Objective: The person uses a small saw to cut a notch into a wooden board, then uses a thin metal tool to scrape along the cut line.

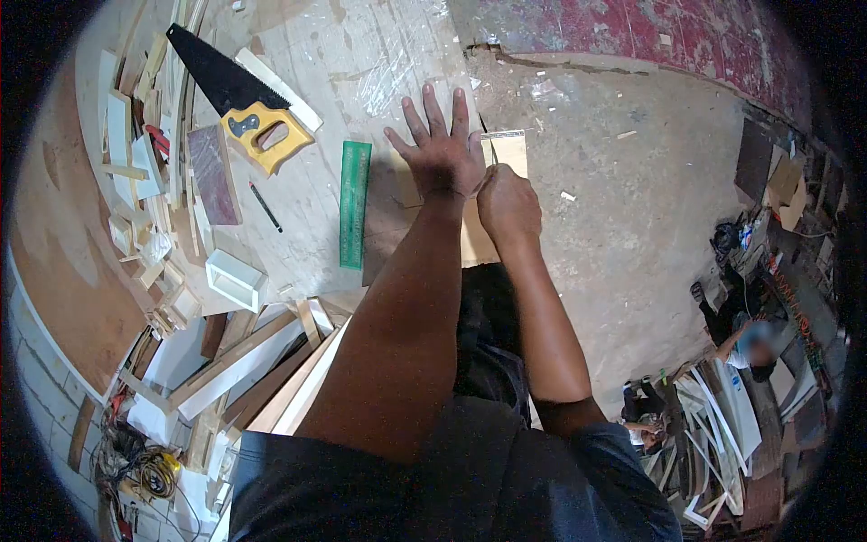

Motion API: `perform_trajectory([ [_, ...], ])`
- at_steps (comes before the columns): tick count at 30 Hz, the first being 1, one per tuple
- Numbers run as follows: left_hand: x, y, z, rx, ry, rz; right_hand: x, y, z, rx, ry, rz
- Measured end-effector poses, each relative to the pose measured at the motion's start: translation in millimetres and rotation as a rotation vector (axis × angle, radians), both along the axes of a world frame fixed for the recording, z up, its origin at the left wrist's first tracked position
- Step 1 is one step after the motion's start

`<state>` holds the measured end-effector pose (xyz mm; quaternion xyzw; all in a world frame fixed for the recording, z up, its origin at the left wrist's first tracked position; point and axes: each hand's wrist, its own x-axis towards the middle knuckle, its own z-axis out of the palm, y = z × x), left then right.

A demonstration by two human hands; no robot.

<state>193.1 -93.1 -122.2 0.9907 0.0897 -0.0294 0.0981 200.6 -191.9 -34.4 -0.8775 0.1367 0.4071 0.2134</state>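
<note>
My left hand (pixel 438 155) presses flat, fingers spread, on the work surface over a brownish sheet (pixel 386 212). Close beside its wrist, my right hand (pixel 509 206) is closed on a thin, dark, blade-like tool (pixel 491 149) seen nearly edge-on; its handle is hidden in the fist. Beneath the right hand lies a pale yellowish board (pixel 512 152) with a marked strip along its far edge. Left of the brownish sheet is a green ruler (pixel 355 206). A handsaw (pixel 237 99) with a yellow handle and a dark pencil (pixel 265 207) rest farther left.
A brown block (pixel 214 174) and a white box-like piece (pixel 235 280) lie at left. Wood offcuts (pixel 244 370) are heaped near my left side. Coiled cable (pixel 153 474) sits lower left. Another person (pixel 754 343) is at the right, near white strips (pixel 713 434).
</note>
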Motion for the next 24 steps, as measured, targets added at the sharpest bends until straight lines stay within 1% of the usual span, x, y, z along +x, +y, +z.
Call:
perform_trajectory([
  [2, -1.9, 2.1, 0.6, -0.017, 0.002, -0.008, -10.6, 3.9, -10.5, -0.018, -0.015, -0.049],
  [4, -0.1, 1.2, -0.3, -0.040, -0.012, -0.030, -11.8, 3.1, -7.1, -0.010, -0.034, -0.062],
  [6, -0.7, 0.9, -0.1, -0.018, 0.035, -0.027, -14.6, 1.1, -1.7, -0.002, -0.058, -0.088],
  [9, -1.0, 1.9, 2.3, -0.012, 0.031, -0.038, -20.6, -1.6, -0.5, -0.019, -0.086, -0.032],
  [11, -1.0, 2.1, 1.8, -0.015, 0.053, -0.035, -25.7, -1.4, -4.1, 0.016, -0.080, -0.146],
  [15, -0.6, 0.3, 3.4, -0.018, 0.099, -0.018, -24.7, 1.0, 4.0, -0.062, -0.010, -0.039],
  [18, 2.5, 2.7, -0.2, 0.014, 0.136, -0.010, -16.7, 5.0, -8.1, -0.018, -0.117, 0.001],
  [20, 1.1, 0.9, 0.7, 0.066, 0.202, -0.003, -7.2, 8.1, -11.4, -0.011, -0.099, 0.001],
  [23, 3.0, 0.4, 8.5, 0.025, 0.213, 0.001, -6.0, 2.5, -7.7, -0.031, -0.128, -0.002],
  [24, 2.4, 0.2, 9.3, 0.046, 0.212, -0.008, -7.4, 1.8, -3.7, -0.032, -0.096, -0.006],
])
